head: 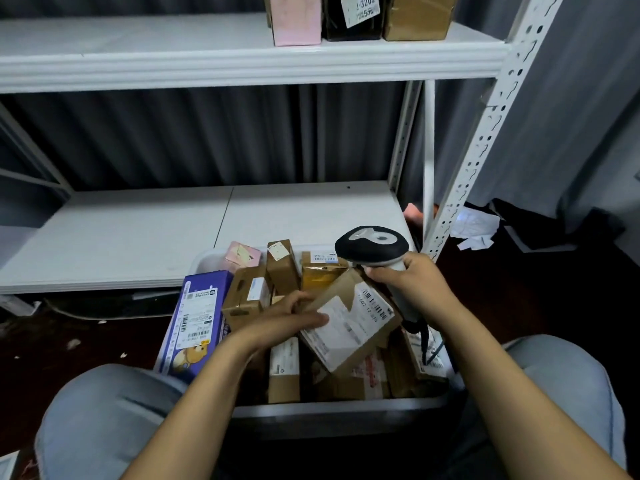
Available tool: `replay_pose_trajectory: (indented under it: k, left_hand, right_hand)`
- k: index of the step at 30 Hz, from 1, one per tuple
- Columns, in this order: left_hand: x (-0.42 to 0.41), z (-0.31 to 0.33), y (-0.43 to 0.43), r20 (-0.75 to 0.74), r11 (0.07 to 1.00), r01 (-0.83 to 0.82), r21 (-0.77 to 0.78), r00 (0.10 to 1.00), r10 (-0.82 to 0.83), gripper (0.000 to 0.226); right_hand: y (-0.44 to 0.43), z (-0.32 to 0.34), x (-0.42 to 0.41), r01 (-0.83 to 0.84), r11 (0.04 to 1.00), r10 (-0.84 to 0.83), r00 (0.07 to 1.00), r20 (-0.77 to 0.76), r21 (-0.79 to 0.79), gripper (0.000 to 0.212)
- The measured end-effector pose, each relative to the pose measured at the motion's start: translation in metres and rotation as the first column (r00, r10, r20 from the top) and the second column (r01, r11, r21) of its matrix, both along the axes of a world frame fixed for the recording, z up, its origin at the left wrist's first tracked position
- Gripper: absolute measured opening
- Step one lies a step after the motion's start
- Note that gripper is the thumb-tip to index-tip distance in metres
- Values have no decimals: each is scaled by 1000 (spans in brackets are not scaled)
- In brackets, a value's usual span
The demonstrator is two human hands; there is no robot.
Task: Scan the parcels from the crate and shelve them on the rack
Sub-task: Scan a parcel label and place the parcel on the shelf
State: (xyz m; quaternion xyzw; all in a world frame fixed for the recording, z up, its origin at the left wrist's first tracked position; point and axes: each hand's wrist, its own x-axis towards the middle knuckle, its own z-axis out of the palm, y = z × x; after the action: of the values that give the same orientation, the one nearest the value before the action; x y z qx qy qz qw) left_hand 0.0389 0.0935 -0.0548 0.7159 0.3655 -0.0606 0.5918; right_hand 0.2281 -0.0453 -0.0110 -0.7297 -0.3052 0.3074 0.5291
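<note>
Cardboard parcel [349,327], label up, is held tilted over the white crate [332,408] full of other parcels [284,368], gripped at its left edge by the left hand [284,318]. The right hand [414,284] curls round the handle of a barcode scanner [375,245] just beside the parcel's far corner, in front of the white rack [138,233].

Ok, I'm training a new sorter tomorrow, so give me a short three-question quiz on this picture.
1. True or false: the right hand grips the scanner.
2. The brown parcel over the crate is held by: A the left hand, B the right hand, C no hand.
3. Fill in: the black parcel stands on the rack's ____ shelf.
Key: 1 true; 2 A; 3 upper.
</note>
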Motion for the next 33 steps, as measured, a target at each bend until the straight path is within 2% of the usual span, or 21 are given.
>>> replay_pose_trajectory:
  k: [2,5,8,10,14,17,20,24,30,31,33]
  left_hand:
    - [0,4,1,-48,995,97,-21,994,-98,54]
    - [0,1,2,-45,996,84,-41,995,-86,46]
    - [-4,-11,7,0,998,-60,-32,998,60,42]
    - [-6,-23,13,40,969,-238,-66,970,241,48]
    - [-8,-38,21,104,843,-530,-89,837,537,59]
    - [-7,-43,27,166,780,-620,-88,763,625,79]
    - [-5,-44,29,220,743,-661,-108,713,666,83]
    - [-2,-43,27,234,748,-653,-121,714,660,87]
    - [-3,-42,23,247,751,-652,-108,714,655,56]
    - [-4,-41,22,252,750,-653,-108,711,656,60]
    - [-5,-41,22,246,744,-659,-111,708,663,82]
  right_hand:
    - [3,3,1,-40,998,43,997,58,-49,18]
    - [7,6,3,-63,994,71,993,94,-91,21]
    - [7,9,4,32,998,-29,998,60,-47,16]
    - [5,11,4,88,996,-87,995,-42,12,10]
    - [-4,15,11,117,993,-116,985,-126,0,14]
    - [-9,16,13,91,996,-91,977,-193,-10,22]
    - [-9,18,9,51,999,-50,972,-231,0,25]
    - [-8,23,3,-8,1000,11,975,-224,16,27]
    - [-10,27,2,2,1000,0,983,-186,10,27]
    - [-11,27,2,6,1000,-3,982,-187,17,26]
    - [-12,28,2,13,1000,-9,983,-185,23,25]
